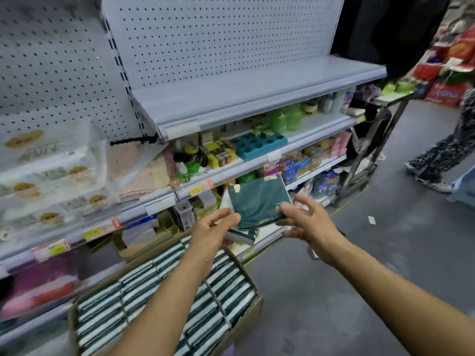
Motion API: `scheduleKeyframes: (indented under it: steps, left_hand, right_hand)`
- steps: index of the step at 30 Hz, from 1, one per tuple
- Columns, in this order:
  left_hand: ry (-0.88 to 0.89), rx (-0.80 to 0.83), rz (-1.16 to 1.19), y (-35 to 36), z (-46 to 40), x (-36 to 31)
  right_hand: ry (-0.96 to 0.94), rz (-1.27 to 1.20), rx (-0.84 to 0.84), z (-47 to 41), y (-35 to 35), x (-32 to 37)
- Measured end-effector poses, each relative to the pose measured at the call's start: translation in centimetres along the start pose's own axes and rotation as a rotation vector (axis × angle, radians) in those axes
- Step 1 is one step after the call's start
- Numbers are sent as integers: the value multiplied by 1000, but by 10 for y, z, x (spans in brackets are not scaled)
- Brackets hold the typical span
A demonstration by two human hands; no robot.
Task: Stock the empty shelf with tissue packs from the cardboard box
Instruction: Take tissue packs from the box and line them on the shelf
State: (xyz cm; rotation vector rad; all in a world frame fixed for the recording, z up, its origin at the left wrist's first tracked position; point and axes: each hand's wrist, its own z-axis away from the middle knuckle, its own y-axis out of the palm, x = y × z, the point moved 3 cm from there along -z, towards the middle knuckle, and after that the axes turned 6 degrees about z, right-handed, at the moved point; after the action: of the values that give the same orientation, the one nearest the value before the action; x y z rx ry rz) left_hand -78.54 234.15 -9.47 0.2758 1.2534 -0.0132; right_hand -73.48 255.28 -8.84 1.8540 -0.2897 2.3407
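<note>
A stack of dark green and white tissue packs (pixel 258 201) is held between both hands at mid-height, in front of the lower shelves. My left hand (pixel 213 228) grips its left side and my right hand (pixel 307 222) holds its right side, thumb on the top pack. Below my arms, an open cardboard box (pixel 250 317) on the floor holds several rows of the same packs standing on edge. The bare grey shelf (pixel 244 91) lies above and beyond the stack, backed by pegboard.
Shelves beneath the bare one carry green jars, a teal tray and small boxes (pixel 259 143). Wrapped tissue bundles (pixel 51 176) fill the left bay. A metal trolley (pixel 370 155) stands at the shelf's right end. A person in patterned trousers (pixel 442 155) walks in the aisle at right.
</note>
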Motion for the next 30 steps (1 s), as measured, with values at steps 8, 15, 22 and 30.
scheduleKeyframes:
  steps: [8,15,22,30]
  left_hand:
    - [299,-89,-150,56,-34,-53]
    - [482,-140,-251,48,-105,-120]
    - [526,-374,-200,18,-169,-176]
    - [555,-606,-175,-44,-200,-220]
  right_hand:
    - [27,-312,31,-68,-21,51]
    - [-191,-181,-51,-161,-38,134]
    - [-293,11,-68,-263,-12,191]
    - [-799,570,-43,-342,50,268]
